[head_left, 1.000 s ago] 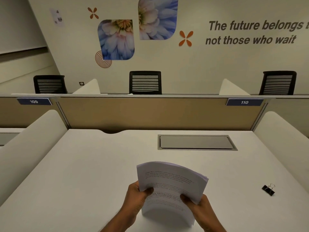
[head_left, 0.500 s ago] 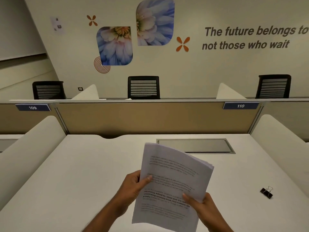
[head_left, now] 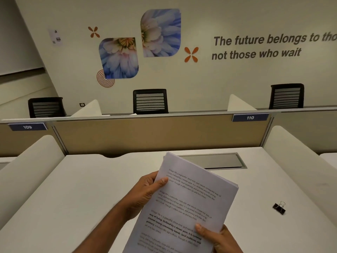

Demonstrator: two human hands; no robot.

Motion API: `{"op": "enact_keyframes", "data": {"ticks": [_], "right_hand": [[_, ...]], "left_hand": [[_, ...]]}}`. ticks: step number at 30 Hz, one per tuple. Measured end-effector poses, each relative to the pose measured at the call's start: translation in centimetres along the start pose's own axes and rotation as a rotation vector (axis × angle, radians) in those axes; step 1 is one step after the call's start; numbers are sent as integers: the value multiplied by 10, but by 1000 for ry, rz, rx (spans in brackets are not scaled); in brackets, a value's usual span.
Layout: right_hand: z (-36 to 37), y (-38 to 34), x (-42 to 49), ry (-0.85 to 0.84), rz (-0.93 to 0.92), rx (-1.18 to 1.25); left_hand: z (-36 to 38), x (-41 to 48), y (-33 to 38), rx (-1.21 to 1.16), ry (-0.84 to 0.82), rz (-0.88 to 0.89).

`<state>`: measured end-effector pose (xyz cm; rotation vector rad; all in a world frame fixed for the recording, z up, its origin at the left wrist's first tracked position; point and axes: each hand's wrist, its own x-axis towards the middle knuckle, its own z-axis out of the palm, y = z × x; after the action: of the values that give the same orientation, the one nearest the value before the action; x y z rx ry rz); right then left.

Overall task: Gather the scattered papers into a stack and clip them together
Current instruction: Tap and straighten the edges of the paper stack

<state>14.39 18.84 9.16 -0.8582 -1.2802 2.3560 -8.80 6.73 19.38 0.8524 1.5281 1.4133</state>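
papers: we hold the stack of papers (head_left: 189, 203) tilted above the desk (head_left: 73, 198), print facing us | hands: our left hand (head_left: 145, 194) pinches its left edge, thumb on top; our right hand (head_left: 217, 238) grips the near right corner | binder clip (head_left: 279, 208) lies on the desk, well right | cable hatch (head_left: 215, 160) behind the stack

Papers (head_left: 186, 203): white sheets printed with black text, one paragraph in bold. They are gathered into a single stack and held clear of the desk (head_left: 91, 189), tilted, with the edges slightly fanned at the upper right corner. The left hand (head_left: 145, 194) grips the left edge. The right hand (head_left: 217, 238) grips the lower right.

Clip (head_left: 279, 208): black binder clip with wire handles. It lies on the desk to the right, well apart from the papers.
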Motion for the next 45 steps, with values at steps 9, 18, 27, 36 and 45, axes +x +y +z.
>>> {"op": "enact_keyframes", "data": {"ticks": [9,18,27,36,45], "right_hand": [[-28,-6,-40,-27,77,12],[-15,3,-53,71,74,-59],[4,8,-54,229,38,-283],[-4,-3,-41,256,-1,-272],[-118,-43,-33,38,80,-254]], "left_hand": [[40,6,-21,-15,-85,-105],[21,21,-31,23,-172,-187],[-8,36,-27,25,-280,-199],[5,53,-19,1,-245,-164],[46,93,-29,-88,-230,-251]]}}
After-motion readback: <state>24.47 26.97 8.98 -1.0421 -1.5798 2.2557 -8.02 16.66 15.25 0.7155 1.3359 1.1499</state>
